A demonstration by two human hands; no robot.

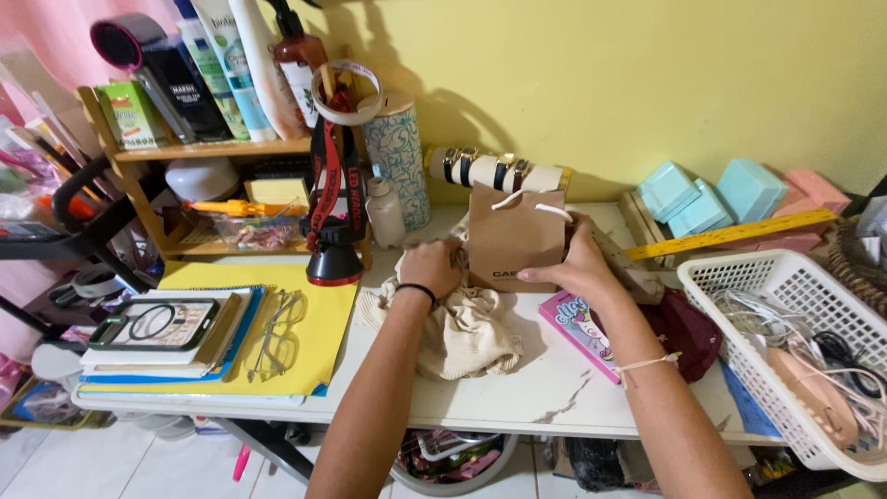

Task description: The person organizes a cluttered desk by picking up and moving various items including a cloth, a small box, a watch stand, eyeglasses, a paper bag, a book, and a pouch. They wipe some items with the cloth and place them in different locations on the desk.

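A small brown paper gift bag (511, 238) with white cord handles stands upright on the white table (545, 388). My right hand (575, 265) grips the bag's right side. My left hand (431, 269), with a black band on its wrist, rests closed against the bag's left edge, on top of a crumpled cream cloth (467, 333). Whether this hand holds the cloth or the bag is not clear. A pink booklet (577, 330) lies just under my right forearm.
A white plastic basket (785, 356) with cables sits at the right. Left lie a yellow folder (319, 342), eyeglasses (274, 331), and a phone (157, 323) on notebooks. A wooden shelf (212, 148) with bottles stands behind; pale blue boxes (711, 199) and a yellow ruler (730, 234) lie at the back right.
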